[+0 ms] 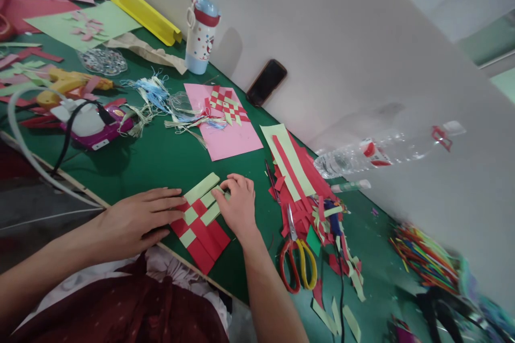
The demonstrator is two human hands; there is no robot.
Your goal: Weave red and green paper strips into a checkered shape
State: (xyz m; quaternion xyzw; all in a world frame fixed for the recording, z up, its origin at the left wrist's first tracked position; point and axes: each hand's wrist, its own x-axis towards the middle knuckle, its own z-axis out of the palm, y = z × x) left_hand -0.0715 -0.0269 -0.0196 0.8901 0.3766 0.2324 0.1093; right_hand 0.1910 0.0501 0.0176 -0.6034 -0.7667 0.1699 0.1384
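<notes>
A woven mat of red and pale green paper strips [201,225] lies on the green table [161,155] near its front edge. My left hand [134,220] rests flat on the mat's left side, fingers stretched out. My right hand [239,204] is at the mat's upper right corner, fingers curled and pinching a pale green strip [209,198] of the weave.
Red-and-yellow scissors [296,260] lie beside a heap of cut strips [306,187]. A pink sheet with a small weave [225,118], a phone [266,82], a drink flask [201,32], a lying plastic bottle [382,150], a glue gun [64,83] and coloured sticks [422,252] surround them.
</notes>
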